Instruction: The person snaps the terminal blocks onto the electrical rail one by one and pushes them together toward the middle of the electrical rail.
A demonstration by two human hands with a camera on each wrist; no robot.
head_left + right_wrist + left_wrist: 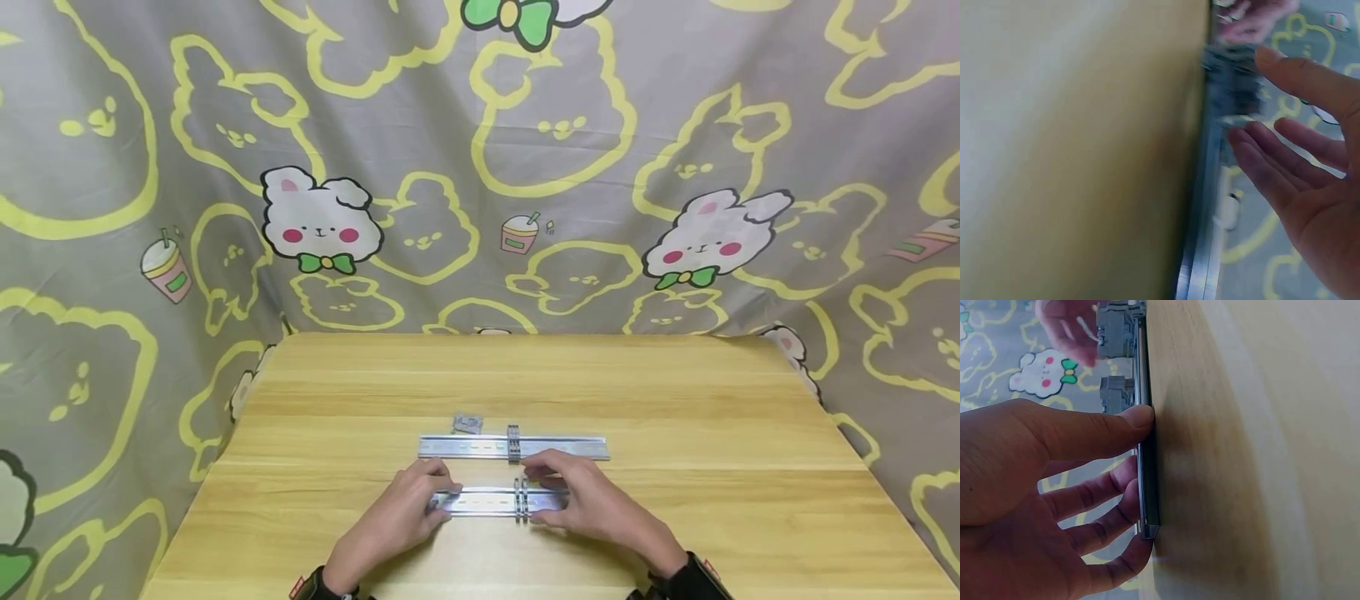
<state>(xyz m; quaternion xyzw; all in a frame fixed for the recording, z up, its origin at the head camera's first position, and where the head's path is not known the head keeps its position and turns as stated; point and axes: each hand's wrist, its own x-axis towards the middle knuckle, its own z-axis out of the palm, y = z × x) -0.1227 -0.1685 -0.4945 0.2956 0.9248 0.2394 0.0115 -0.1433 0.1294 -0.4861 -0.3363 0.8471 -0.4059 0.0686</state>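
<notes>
A slotted metal DIN rail (483, 503) lies across the table close to me. My left hand (405, 508) grips its left end; in the left wrist view the thumb (1138, 417) presses one edge and the fingers curl at the other. Two thin grey terminal blocks (521, 500) stand upright on this rail, a small gap between them. My right hand (592, 500) hovers around the rail just right of them, thumb and fingers spread apart. In the blurred right wrist view, its thumb tip overlaps the corner of a terminal block (1235, 84), while the other fingers stay apart from it.
Behind lies a second DIN rail (562, 448), parallel, with a cluster of grey terminal blocks (513, 444) on it. A loose grey block (468, 424) lies flat beyond its left half. A patterned curtain (420, 167) encloses the wooden table (675, 392) at back and sides.
</notes>
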